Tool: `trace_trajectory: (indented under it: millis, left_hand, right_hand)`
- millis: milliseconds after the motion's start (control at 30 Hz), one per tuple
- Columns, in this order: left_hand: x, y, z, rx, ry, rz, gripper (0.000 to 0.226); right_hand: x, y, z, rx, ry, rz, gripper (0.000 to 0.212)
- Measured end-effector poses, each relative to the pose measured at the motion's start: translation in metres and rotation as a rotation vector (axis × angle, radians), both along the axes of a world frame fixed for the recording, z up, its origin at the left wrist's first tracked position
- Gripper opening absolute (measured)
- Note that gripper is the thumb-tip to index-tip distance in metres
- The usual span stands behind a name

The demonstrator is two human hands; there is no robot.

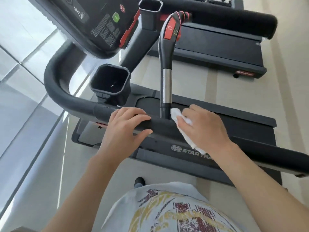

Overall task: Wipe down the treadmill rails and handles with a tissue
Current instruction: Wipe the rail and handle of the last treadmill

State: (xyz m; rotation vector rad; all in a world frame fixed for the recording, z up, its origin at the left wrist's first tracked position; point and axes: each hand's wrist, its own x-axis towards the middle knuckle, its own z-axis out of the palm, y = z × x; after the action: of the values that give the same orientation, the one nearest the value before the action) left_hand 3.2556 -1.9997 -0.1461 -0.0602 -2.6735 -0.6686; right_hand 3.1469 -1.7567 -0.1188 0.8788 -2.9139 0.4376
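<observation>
A black padded treadmill rail (70,99) curves from the left and runs across to the lower right. My left hand (124,129) grips it, fingers curled over the top and thumb underneath. My right hand (204,126) holds a crumpled white tissue (176,115) and presses it on the rail at the base of an upright handle (165,67). That handle has a chrome band and a red button near its top. The tissue's tail hangs below my palm.
A black cup holder (110,81) sits just behind the rail, and a second one (150,13) farther back. The console (93,25) with a green button is at the upper left. A second treadmill (217,47) stands beyond. My shoe (139,181) rests on pale floor.
</observation>
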Motion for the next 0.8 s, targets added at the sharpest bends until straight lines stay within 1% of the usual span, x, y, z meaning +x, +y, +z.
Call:
trace_trajectory:
  millis: [133, 233, 300, 433, 500, 567, 667, 733, 800]
  left_hand:
    - [-0.003, -0.009, -0.005, 0.037, 0.026, -0.053, 0.031]
    - [-0.004, -0.010, -0.008, 0.084, 0.037, -0.069, 0.031]
    - [-0.003, -0.010, -0.008, 0.112, 0.043, -0.075, 0.031]
    - [-0.003, -0.009, -0.010, 0.135, 0.046, -0.075, 0.032]
    - [-0.002, -0.011, -0.010, 0.160, 0.043, -0.062, 0.035]
    - [-0.001, -0.017, -0.010, 0.217, 0.036, -0.039, 0.038]
    - [0.001, -0.022, -0.010, 0.228, 0.040, -0.054, 0.034]
    - [0.002, -0.018, -0.009, 0.217, 0.040, -0.053, 0.033]
    - [0.002, -0.012, -0.007, 0.189, 0.028, -0.028, 0.035]
  right_hand:
    - [0.010, 0.046, -0.004, -0.008, -0.022, -0.292, 0.040]
    - [0.022, 0.044, -0.008, -0.002, 0.087, -0.364, 0.041]
    - [0.026, 0.023, -0.004, -0.004, 0.148, -0.351, 0.037]
    - [0.031, -0.055, -0.007, -0.017, 0.231, -0.206, 0.028]
    - [0.031, -0.097, -0.009, -0.019, 0.216, -0.157, 0.025]
    - [0.029, -0.120, -0.009, -0.019, 0.187, -0.135, 0.027]
    - [0.028, -0.115, -0.008, -0.093, 0.185, -0.108, 0.025]
    - [0.030, -0.096, -0.007, -0.140, 0.154, -0.082, 0.023]
    - [0.030, -0.066, -0.004, -0.137, 0.110, -0.095, 0.026]
